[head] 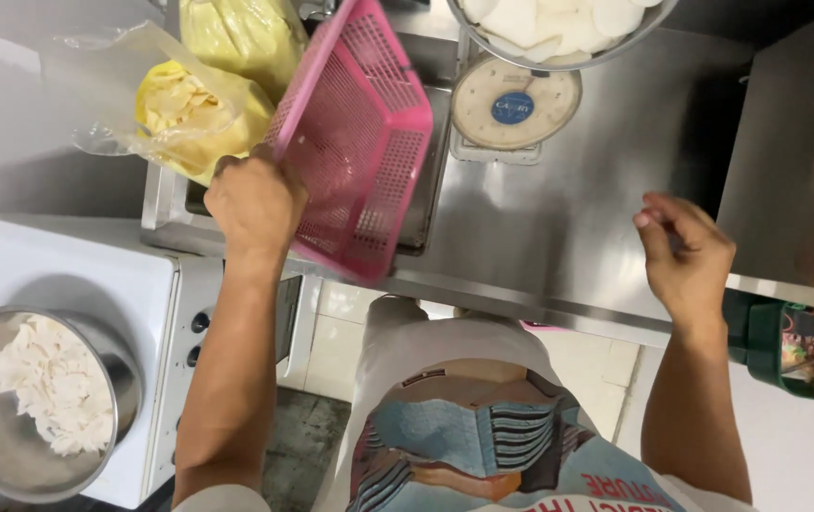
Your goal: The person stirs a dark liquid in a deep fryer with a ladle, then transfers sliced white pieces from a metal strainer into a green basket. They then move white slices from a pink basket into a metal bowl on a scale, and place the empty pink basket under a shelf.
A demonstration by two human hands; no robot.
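Head view shows the left hand (253, 201) with its grip closed on the rim of a pink basket (361, 142), tilted on edge over the steel bench (559, 237). Right hand (684, 254) hovers apart, fingers loosely curled, holding nothing.

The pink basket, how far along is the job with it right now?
Done, by the look of it: the pink basket shows nothing inside, and yellow chips fill a clear bag beside it. In hand: the left hand tilts the basket on the steel counter; the right hand hovers with nothing in it. Left: white slices still sit in the scale's bowl and in the metal bowl.
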